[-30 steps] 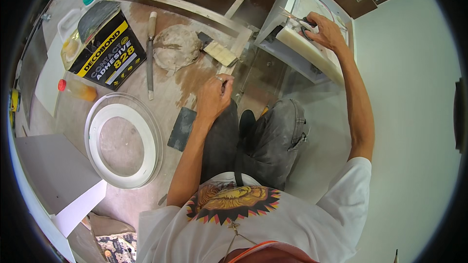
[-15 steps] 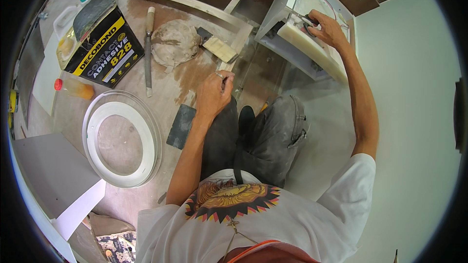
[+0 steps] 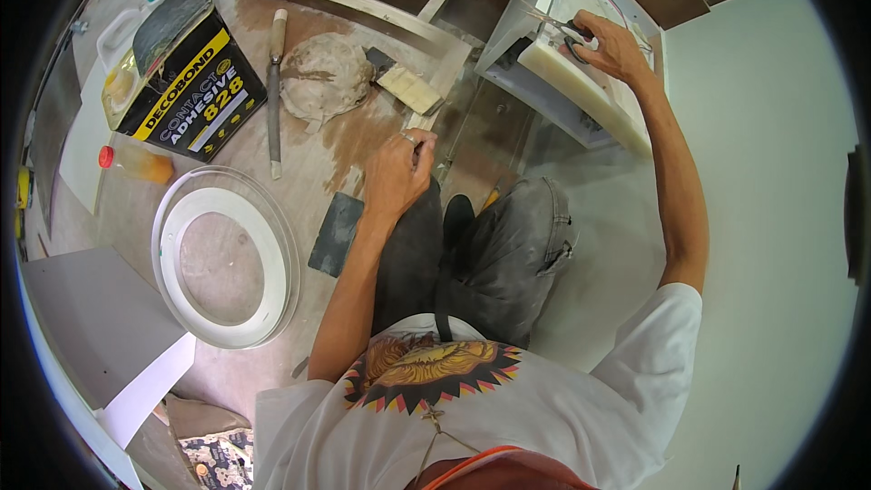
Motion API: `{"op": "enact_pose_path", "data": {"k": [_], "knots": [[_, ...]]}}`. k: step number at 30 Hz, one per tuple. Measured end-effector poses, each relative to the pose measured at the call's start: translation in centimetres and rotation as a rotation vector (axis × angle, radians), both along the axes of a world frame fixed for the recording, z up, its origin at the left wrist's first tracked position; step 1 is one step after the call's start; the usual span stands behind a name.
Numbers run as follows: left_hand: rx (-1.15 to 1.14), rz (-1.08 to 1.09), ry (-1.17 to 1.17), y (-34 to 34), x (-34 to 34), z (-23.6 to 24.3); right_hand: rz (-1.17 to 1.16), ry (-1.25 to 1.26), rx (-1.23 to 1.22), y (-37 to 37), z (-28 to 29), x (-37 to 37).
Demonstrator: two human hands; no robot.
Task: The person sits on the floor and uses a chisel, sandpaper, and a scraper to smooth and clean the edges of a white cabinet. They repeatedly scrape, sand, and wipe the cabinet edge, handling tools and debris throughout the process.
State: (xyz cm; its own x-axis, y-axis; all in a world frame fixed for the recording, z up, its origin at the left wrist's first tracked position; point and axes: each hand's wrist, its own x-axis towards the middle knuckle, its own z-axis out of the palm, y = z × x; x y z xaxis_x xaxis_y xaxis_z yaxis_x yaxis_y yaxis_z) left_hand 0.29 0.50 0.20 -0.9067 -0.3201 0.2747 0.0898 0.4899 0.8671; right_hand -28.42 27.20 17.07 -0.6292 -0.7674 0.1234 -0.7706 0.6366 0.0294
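My right hand (image 3: 615, 47) reaches to the upper right and grips a pair of scissors (image 3: 573, 33) by its dark handles. The slim blades point left and stand apart, above the top of a white box-like unit (image 3: 508, 47). A thick cream-coloured panel edge (image 3: 576, 89) runs along that unit just under the scissors. My left hand (image 3: 397, 172) rests by my left knee with its fingers curled closed; whatever may be inside them is hidden. A dark flat sheet (image 3: 337, 234) lies beside my left forearm.
To the left stand a black and yellow adhesive can (image 3: 204, 91), a red-capped bottle (image 3: 136, 163) and a clear ring-shaped lid (image 3: 220, 259). A wooden-handled file (image 3: 276, 95), a crumpled cloth-like bundle (image 3: 325, 82) and a yellowish block (image 3: 408, 89) lie farther off. A pale wall (image 3: 762, 218) borders the right.
The scissors have shifted slightly, and their blades now show spread apart above the unit. My left hand stays in place.
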Motion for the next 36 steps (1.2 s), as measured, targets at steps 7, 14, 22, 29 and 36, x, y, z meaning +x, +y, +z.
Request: {"op": "enact_pose_path", "data": {"k": [7, 14, 22, 29, 36], "knots": [[-0.024, -0.002, -0.002, -0.1, -0.1, -0.2, 0.006, -0.039, 0.005, 0.3, 0.0, -0.4], [0.003, -0.007, -0.015, -0.1, 0.1, 0.5, -0.052, -0.062, -0.022, 0.3, 0.0, 0.0], [0.027, 0.008, -0.023, 0.2, 0.1, 0.2, -0.187, -0.051, -0.336, -1.0, 2.3, 2.7], [0.002, 0.012, 0.016, -0.2, 0.2, -0.3, 0.015, -0.828, -0.326, -5.6, -2.6, 10.9], [0.011, -0.009, 0.006, 0.2, 0.0, 0.0, -0.404, -0.801, -0.733, 1.4, -18.2, 9.6]]}}
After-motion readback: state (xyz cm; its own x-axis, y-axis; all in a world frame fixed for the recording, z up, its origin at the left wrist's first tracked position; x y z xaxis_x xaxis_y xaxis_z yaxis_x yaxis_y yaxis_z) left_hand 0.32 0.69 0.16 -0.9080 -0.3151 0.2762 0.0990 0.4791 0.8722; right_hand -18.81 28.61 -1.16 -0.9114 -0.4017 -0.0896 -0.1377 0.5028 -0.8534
